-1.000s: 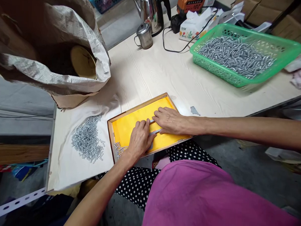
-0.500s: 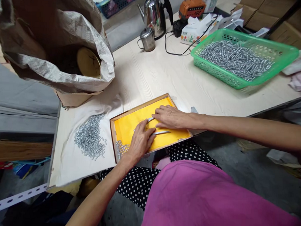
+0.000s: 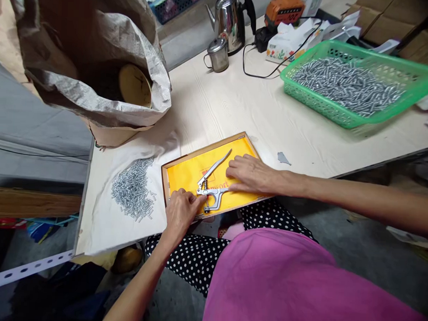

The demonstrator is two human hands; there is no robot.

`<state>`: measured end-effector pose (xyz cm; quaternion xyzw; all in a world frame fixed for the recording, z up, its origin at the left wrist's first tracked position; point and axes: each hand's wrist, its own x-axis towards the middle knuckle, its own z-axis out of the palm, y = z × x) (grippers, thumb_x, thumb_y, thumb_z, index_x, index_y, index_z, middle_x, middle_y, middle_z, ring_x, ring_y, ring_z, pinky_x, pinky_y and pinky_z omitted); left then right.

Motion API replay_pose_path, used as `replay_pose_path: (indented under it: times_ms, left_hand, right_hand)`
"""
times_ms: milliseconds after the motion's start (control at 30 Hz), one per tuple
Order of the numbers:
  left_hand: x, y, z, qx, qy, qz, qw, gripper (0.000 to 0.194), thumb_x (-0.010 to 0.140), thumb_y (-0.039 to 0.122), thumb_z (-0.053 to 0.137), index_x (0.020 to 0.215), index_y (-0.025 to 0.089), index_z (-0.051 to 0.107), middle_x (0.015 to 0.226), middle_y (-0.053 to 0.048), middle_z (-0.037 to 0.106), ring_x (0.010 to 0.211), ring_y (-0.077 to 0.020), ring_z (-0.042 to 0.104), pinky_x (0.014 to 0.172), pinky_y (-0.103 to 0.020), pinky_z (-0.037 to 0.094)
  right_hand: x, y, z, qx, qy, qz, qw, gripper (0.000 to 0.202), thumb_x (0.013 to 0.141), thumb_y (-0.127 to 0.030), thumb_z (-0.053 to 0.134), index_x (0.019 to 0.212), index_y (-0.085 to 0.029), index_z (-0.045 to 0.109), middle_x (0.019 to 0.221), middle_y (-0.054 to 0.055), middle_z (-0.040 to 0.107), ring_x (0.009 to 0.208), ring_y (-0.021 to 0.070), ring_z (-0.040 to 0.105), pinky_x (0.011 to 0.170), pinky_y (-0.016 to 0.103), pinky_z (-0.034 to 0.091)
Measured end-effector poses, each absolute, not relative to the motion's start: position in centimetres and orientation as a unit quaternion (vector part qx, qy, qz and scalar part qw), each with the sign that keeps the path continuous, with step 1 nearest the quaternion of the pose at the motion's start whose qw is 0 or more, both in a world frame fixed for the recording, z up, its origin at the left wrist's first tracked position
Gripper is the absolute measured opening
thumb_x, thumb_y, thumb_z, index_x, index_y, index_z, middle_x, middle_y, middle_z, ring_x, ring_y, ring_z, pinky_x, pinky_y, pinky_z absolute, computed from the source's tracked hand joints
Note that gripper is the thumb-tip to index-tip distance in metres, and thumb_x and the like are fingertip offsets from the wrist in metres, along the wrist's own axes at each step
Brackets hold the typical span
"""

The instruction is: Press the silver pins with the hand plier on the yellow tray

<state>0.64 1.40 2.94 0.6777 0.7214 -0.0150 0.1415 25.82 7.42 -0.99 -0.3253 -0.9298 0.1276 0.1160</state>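
Observation:
Silver snap-fastener pliers [image 3: 215, 193] lie over the yellow base of a shallow tray [image 3: 196, 162], with a spring between their spread handles. My right hand [image 3: 250, 173] is closed at the lower handle, thumb over its end. My left hand [image 3: 182, 208] is at the tray's left end, fingers bent down and thumb reaching to the pliers' jaw. What lies beneath those fingers is hidden. Left of the tray, a pile of small metal pins [image 3: 134, 188] rests on a white cloth [image 3: 101, 227].
A green basket [image 3: 317, 108] of metal pins stands at the right. An open sack [image 3: 131, 118] occupies the left. A metal kettle [image 3: 231, 25], a lidded cup [image 3: 218, 57] and an orange battery [image 3: 284, 12] are at the back. A grey scrap [image 3: 283, 158] lies near my right forearm.
My left hand has moved left and down, uncovering the pliers, whose upper handle now points up and right. My right hand has shifted slightly right. The whole view has shifted a little.

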Motion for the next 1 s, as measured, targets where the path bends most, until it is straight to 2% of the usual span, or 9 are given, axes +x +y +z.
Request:
replay_pose_path:
  times_ms: [100,200,300,400,533,633,800,1000]
  left_hand:
    - [1.3,1.9,2.8,0.632,0.728,-0.074,0.257,0.038,0.078,0.047,0.071,0.055,0.019,0.062,0.060,-0.003,0.061,0.062,-0.0183,0.057,0.056,-0.028,0.032]
    - [2.1,2.0,2.6,0.625,0.721,-0.093,0.285,0.027,0.079,0.035,0.069,0.057,0.019,0.065,0.056,-0.002,0.060,0.059,-0.0172,0.057,0.056,-0.027,0.030]
    - [1.7,1.2,3.2,0.671,0.696,-0.124,0.225,0.019,0.082,0.025,0.064,0.065,0.018,0.069,0.074,-0.006,0.067,0.075,-0.0209,0.063,0.061,-0.027,0.036]
    - [0.0,0.0,4.6,0.714,0.669,-0.145,0.144,0.018,0.089,0.022,0.058,0.078,0.017,0.071,0.093,-0.010,0.069,0.092,-0.0235,0.065,0.069,-0.028,0.043]
    - [-4.2,0.6,6.2,0.676,0.721,-0.140,0.050,0.021,0.095,0.026,0.051,0.099,0.020,0.071,0.103,-0.011,0.068,0.098,-0.0249,0.064,0.070,-0.029,0.046]
    - [-8.2,2.7,5.9,0.594,0.790,-0.148,-0.030,0.031,0.098,0.028,0.043,0.096,0.016,0.072,0.106,-0.014,0.068,0.101,-0.0283,0.064,0.071,-0.032,0.046]
    - [-12.6,5.4,3.4,0.494,0.859,-0.134,0.033,0.035,0.093,0.039,0.050,0.086,0.014,0.073,0.100,-0.018,0.072,0.097,-0.0321,0.067,0.072,-0.035,0.045]
    - [-13.9,5.7,2.7,0.492,0.862,-0.112,0.050,0.021,0.085,0.027,0.054,0.082,0.016,0.072,0.094,-0.014,0.075,0.090,-0.0274,0.068,0.069,-0.031,0.043]
  right_hand:
    - [25.3,5.3,-2.3,-0.319,-0.932,0.133,0.111,0.016,0.094,-0.033,0.061,0.094,-0.017,0.061,0.092,0.006,0.062,0.086,0.0205,0.049,0.072,0.033,0.028]
    - [24.8,4.8,-3.6,-0.331,-0.928,0.104,0.133,0.010,0.096,-0.024,0.055,0.089,-0.019,0.060,0.087,0.005,0.061,0.083,0.0204,0.049,0.071,0.033,0.028]
    - [24.8,5.3,-4.1,-0.331,-0.928,0.081,0.150,0.015,0.096,-0.024,0.054,0.083,-0.020,0.058,0.082,0.005,0.061,0.079,0.0208,0.049,0.070,0.034,0.027]
    - [25.1,5.8,-4.2,-0.332,-0.926,0.077,0.160,0.016,0.096,-0.024,0.053,0.080,-0.020,0.057,0.079,0.004,0.060,0.076,0.0203,0.049,0.069,0.033,0.027]
    - [25.3,5.7,-4.7,-0.339,-0.923,0.082,0.162,0.016,0.096,-0.024,0.053,0.080,-0.021,0.057,0.078,0.004,0.060,0.076,0.0200,0.050,0.069,0.033,0.028]
    - [25.2,5.5,-5.0,-0.344,-0.921,0.084,0.160,0.017,0.096,-0.025,0.051,0.081,-0.021,0.057,0.079,0.004,0.060,0.077,0.0203,0.051,0.069,0.033,0.030]
    - [25.1,5.2,-5.1,-0.352,-0.917,0.083,0.167,0.017,0.097,-0.026,0.051,0.082,-0.021,0.057,0.081,0.005,0.060,0.077,0.0215,0.051,0.070,0.034,0.031]
    - [25.1,5.0,-4.9,-0.354,-0.916,0.084,0.169,0.014,0.096,-0.024,0.052,0.083,-0.020,0.058,0.082,0.006,0.060,0.077,0.0217,0.051,0.069,0.034,0.030]
